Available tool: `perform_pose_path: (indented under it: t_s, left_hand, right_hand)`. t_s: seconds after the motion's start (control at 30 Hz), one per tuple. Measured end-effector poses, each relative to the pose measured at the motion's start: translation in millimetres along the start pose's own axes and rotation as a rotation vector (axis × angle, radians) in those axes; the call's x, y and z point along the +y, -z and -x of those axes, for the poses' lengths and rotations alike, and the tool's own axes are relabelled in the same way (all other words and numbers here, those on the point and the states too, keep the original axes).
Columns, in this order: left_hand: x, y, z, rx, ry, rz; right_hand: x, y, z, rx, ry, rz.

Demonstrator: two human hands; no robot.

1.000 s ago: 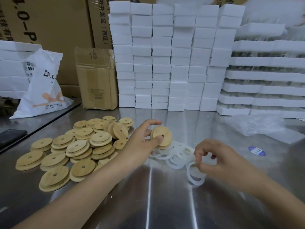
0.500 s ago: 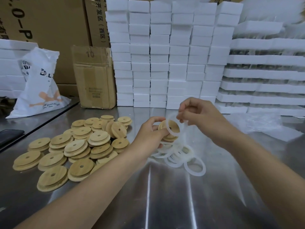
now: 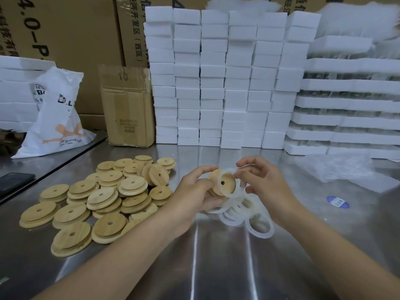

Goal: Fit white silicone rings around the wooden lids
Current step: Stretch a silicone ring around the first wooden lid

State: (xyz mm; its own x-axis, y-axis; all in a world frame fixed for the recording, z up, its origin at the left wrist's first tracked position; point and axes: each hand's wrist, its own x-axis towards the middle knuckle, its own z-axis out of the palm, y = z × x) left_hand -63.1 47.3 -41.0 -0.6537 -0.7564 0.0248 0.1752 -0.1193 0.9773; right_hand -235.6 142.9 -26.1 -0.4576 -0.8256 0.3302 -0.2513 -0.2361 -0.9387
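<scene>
Now, my left hand (image 3: pixel 194 192) has its fingers curled round one wooden lid (image 3: pixel 227 185), holding it up tilted just right of the lid pile (image 3: pixel 104 198). My right hand (image 3: pixel 267 188) pinches the white silicone ring (image 3: pixel 227 169) at its top and stretches it over the lid's stepped side. It's only partly seated, I reckon. If I let go too early, the ring could twist or spring off and drop among the spare rings (image 3: pixel 242 219), further right of the pile.
</scene>
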Motion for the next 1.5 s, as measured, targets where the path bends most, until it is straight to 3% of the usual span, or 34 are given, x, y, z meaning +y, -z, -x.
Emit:
perform_pose_path:
  t_s: [0.13,0.37,0.77,1.07,1.5]
  left_hand:
    - [-1.0,-0.3,-1.3,-0.039,0.024,0.094]
    - [-6.8,2.9,-2.4,-0.066,-0.066,-0.059]
    - [-4.9,2.2,-0.1,-0.07,-0.101,-0.1]
    - [-5.6,5.4,-0.8,-0.101,-0.124,-0.108]
    - [-3.2,10.0,-2.5,-0.149,-0.132,-0.106]
  right_hand:
    - [1.1,-7.0,1.8,-0.048,0.059,0.054]
    - [3.9,-10.5,3.0,-0.002,0.142,0.067]
    - [5.0,-10.7,3.1,0.072,0.221,0.172]
    - [7.4,-4.7,-1.3,0.003,0.135,0.188]
    - [2.0,0.9,-1.2,-0.089,-0.044,0.007]
